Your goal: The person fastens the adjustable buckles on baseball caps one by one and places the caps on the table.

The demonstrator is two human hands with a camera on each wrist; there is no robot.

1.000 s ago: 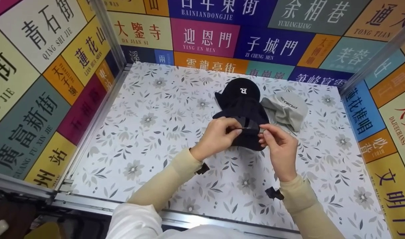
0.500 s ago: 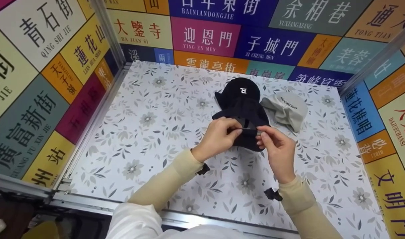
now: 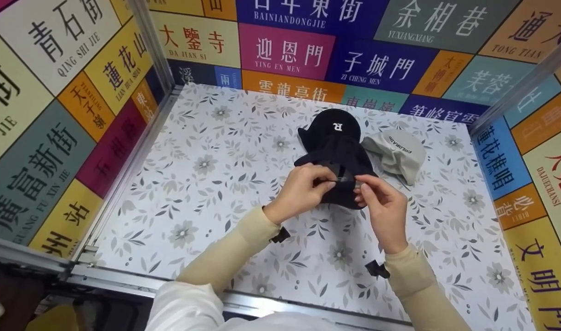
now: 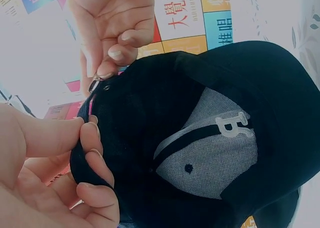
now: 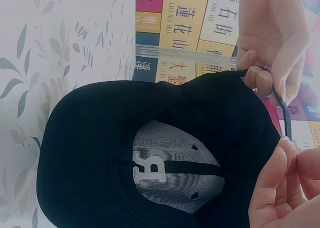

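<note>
A black cap (image 3: 354, 156) is held up with its inside facing the person; the left wrist view shows its grey mesh lining (image 4: 200, 173) and the back of a stitched white letter. My left hand (image 3: 301, 188) pinches the cap's narrow back strap (image 5: 286, 119) between thumb and fingers. Opposite it, my right hand (image 3: 383, 202) pinches the other side of the strap, by a small metal buckle (image 4: 94, 84). A short stretch of strap spans the gap between the hands. Fingertips partly hide the buckle.
Behind the held cap lies a second black cap (image 3: 333, 124) with a white R. To its right is a crumpled light grey cap (image 3: 399, 151) with dark lettering. The table (image 3: 206, 197) has a floral cover, and printed panels (image 3: 285, 50) wall it at the back and sides.
My right hand has shifted slightly left, nearer my left hand, which stays almost still. Both keep their pinch on the cap's strap.
</note>
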